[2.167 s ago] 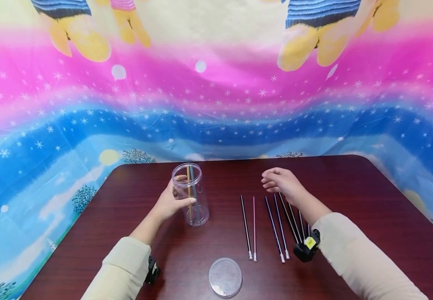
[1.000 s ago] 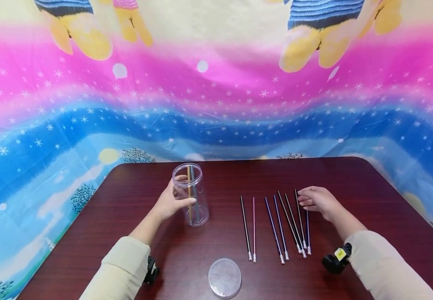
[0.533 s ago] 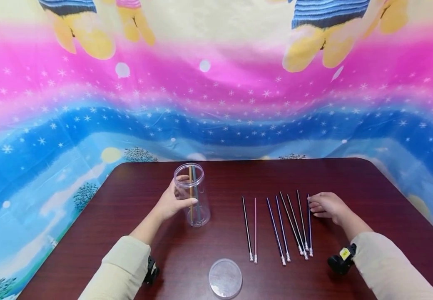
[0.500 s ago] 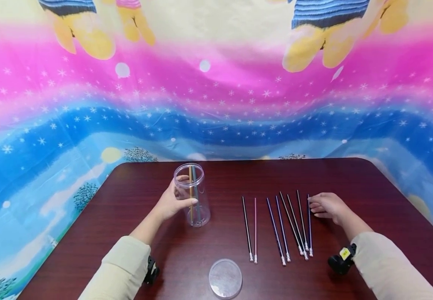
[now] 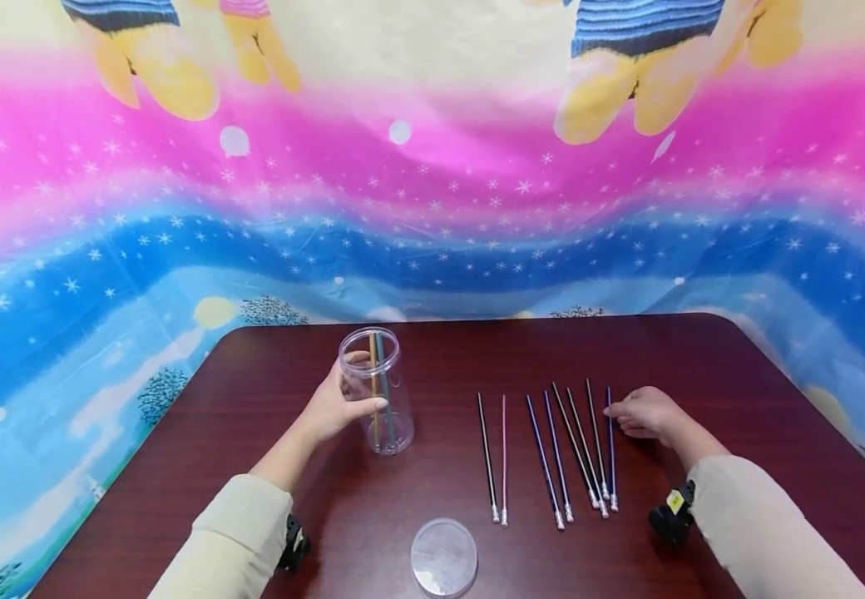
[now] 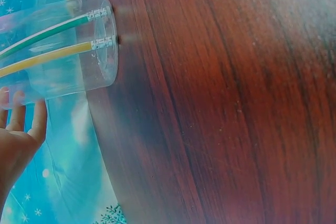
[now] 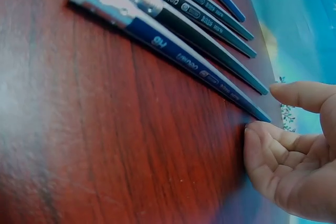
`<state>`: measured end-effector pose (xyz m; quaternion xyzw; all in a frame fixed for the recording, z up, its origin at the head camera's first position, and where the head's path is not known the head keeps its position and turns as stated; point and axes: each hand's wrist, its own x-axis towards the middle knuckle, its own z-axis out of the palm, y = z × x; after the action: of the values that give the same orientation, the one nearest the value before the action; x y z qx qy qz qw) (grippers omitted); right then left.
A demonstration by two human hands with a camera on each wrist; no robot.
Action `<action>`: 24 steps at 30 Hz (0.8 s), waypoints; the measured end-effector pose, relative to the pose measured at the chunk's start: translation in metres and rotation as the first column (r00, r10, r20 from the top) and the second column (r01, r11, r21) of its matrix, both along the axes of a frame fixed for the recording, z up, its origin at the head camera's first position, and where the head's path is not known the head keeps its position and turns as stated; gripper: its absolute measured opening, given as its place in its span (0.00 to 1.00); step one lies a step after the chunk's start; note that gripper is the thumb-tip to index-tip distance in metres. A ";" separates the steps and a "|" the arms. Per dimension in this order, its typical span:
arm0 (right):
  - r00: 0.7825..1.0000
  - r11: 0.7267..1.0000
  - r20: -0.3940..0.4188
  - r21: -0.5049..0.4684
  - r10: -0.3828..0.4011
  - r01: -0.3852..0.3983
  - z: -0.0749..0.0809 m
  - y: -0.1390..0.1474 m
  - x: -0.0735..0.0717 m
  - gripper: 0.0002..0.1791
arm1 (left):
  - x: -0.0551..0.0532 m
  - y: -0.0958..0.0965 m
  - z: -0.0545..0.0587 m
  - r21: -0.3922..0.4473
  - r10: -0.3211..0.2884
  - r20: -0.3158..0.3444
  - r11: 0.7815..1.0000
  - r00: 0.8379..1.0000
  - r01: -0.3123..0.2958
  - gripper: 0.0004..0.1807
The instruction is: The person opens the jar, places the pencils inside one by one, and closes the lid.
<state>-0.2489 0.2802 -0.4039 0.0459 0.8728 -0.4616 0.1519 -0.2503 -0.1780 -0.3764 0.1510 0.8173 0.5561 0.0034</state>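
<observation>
table (image 5: 200,416): dark red-brown wood grain; both far corners rounded. printed cloth (image 5: 462,191): hangs beyond the far edge and along the left and right edges. cloth color sequence, top to bottom: cream, pink, deep blue, pale blue. print: white snowflakes, yellow-legged figures above. lighting: pale glare on the surface in both wrist views.

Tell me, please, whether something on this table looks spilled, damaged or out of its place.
Nothing looks spilled or damaged. Only the four rightmost pencils are a little askew: they fan apart at the far ends while their near ends bunch together. The lid lies off the jar, which looks intact.
</observation>
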 end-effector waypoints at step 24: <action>0.999 0.992 0.032 0.121 -0.029 0.025 0.001 -0.012 -0.011 0.23 | 0.001 0.000 -0.001 0.006 -0.007 0.007 1.000 1.000 0.007 0.39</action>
<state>-0.2601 0.2683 -0.4027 0.0745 0.8958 -0.4090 0.1573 -0.2493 -0.1779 -0.3771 0.1518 0.8150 0.5592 0.0076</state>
